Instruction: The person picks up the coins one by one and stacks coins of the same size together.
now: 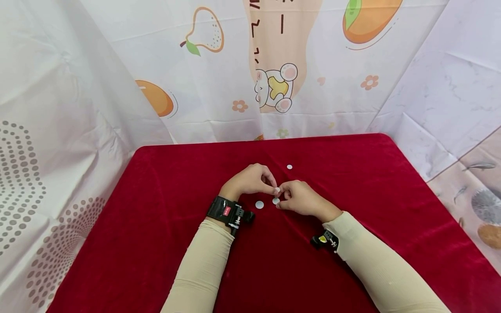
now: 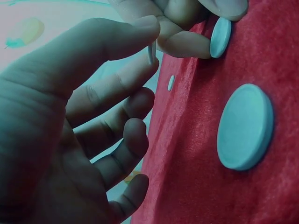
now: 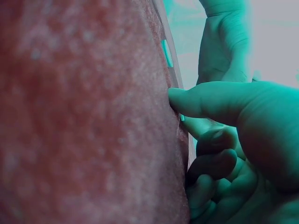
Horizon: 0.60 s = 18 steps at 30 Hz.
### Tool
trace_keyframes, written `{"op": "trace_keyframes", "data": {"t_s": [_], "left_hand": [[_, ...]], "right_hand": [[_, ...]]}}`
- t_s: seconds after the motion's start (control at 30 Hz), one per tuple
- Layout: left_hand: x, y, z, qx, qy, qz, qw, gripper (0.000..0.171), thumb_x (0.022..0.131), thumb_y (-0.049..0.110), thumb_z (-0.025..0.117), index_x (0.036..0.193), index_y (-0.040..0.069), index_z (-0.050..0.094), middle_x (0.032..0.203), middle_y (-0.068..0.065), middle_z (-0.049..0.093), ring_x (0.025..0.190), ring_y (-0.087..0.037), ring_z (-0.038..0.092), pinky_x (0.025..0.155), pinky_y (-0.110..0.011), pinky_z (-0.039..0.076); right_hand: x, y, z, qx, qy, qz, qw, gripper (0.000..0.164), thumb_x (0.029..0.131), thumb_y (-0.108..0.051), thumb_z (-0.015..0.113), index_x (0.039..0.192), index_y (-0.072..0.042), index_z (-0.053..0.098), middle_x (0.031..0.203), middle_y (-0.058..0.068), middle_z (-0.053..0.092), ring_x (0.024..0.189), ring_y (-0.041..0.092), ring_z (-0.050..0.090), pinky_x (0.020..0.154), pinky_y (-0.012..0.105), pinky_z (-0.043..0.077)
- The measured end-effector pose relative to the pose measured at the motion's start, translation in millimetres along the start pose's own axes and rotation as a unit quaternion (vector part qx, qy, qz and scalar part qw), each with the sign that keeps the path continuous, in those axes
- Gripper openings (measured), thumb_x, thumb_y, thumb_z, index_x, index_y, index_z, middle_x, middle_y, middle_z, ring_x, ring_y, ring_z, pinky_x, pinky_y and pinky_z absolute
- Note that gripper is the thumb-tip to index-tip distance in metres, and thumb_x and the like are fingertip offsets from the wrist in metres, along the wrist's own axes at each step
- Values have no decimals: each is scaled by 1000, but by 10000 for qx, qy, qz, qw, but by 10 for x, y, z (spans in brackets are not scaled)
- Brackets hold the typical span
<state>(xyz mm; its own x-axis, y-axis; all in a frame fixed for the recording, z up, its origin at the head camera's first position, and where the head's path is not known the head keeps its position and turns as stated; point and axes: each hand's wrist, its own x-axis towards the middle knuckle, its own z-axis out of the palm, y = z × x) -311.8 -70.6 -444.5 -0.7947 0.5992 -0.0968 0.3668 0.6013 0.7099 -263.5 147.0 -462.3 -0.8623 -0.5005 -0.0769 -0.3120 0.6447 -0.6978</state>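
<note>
Thumb and index finger of my left hand (image 1: 254, 179) pinch a small white disc (image 1: 277, 190), seen edge-on in the left wrist view; the other fingers are loosely bent. Close by on the right, my right hand (image 1: 303, 198) has thumb and index fingertip at opposite edges of a second white disc (image 1: 275, 201) on the cloth. That disc (image 2: 220, 37) shows between the two fingertips in the left wrist view. A larger white disc (image 1: 259, 204) lies flat below the left hand, apart from both hands.
A smaller white disc (image 1: 289, 167) lies farther back on the red cloth (image 1: 188, 174) covering the table. Printed white curtains (image 1: 219, 87) hang behind and at both sides. Each wrist wears a black camera mount, such as the left strap (image 1: 221, 209).
</note>
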Motion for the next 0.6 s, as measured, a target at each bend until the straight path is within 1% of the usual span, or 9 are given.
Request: {"op": "trace_keyframes", "data": {"t_s": [0.2,0.43,0.6], "left_hand": [[3,-13,4,58,-194,70,9998,8,84,32,87,87,27,81,95,6,70,79,-15,62,68,-27,51],[-4,-29,6,-5,-332,-105,9994,7,82,28,88,86,25,82,82,6,74,66,-13,59,60,-25,48],[-10,-35,7,-49,-374,-68,9993,9,81,30,89,85,26,82,79,6,74,65,-14,60,60,-26,48]], "right_hand": [[2,2,-1,49,50,47,10000,16,84,-20,86,93,-17,73,56,-5,44,50,8,37,51,22,32],[25,24,10,10,171,80,9998,16,83,-19,87,94,-19,75,58,-5,49,51,8,41,52,23,36],[26,24,9,-15,217,118,9997,15,83,-19,86,93,-20,75,58,-4,52,50,8,43,51,23,36]]}}
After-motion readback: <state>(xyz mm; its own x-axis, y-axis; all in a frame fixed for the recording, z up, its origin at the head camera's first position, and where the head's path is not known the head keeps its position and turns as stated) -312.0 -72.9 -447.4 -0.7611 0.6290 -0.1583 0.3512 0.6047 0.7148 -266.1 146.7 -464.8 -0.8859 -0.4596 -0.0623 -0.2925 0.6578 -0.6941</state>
